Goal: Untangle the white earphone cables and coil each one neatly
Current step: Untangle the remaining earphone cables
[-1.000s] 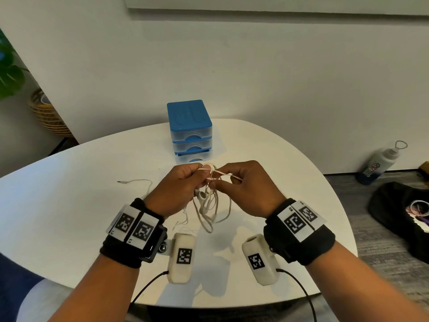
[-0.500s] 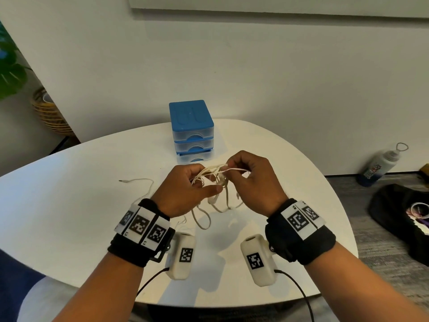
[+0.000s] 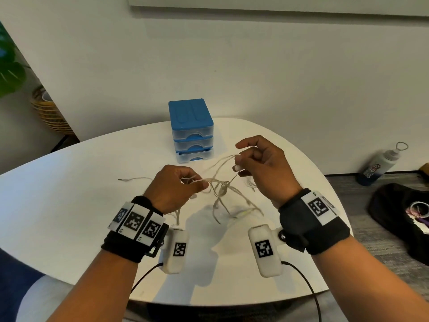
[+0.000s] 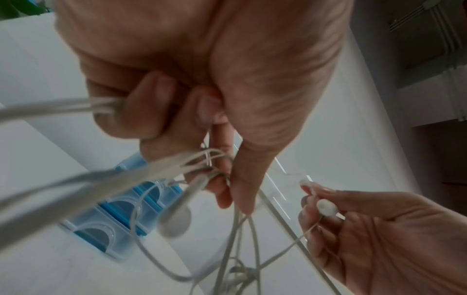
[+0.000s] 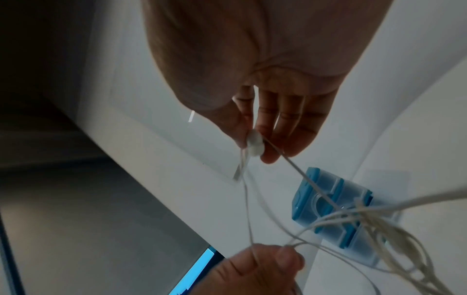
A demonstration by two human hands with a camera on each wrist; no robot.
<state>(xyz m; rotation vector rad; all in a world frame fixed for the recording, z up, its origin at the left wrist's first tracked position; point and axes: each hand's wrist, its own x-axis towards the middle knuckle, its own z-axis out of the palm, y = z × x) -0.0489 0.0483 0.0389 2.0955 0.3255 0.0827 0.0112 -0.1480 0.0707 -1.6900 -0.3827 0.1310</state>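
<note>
- White earphone cables point(image 3: 218, 187) hang in a tangled bunch above the white table point(image 3: 69, 194), strung between the two hands, with several loops drooping toward the tabletop.
- At far left, a green plant leaf point(image 3: 9, 73) and a woven basket point(image 3: 50, 112) stand on the floor beyond the table edge.
- One loose strand runs left across the table and ends in a jack plug point(image 3: 120, 179) lying flat on the surface.
- The left hand point(image 3: 173, 187) is curled into a fist, fingers and thumb clamped on a bundle of cable strands; the left wrist view shows strands passing between the thumb and forefinger and another group caught under the lower fingers point(image 4: 151, 111).
- An earbud point(image 4: 174, 221) dangles just below that fist, blurred.
- A small blue drawer unit point(image 3: 191, 130) with three clear drawers stands on the table behind the hands, near the wall.
- The right hand point(image 3: 262, 168) is raised a little higher and well apart from the left, pinching a second earbud point(image 3: 237, 168) between thumb and fingertips; the forefinger arches above it.
- From that earbud point(image 5: 254, 144) thin strands run down to the knot and on to the left hand point(image 5: 255, 271).
- At right, a white bottle point(image 3: 380, 165) stands on the floor by the wall, and a black bag point(image 3: 399, 212) lies beside the table.
</note>
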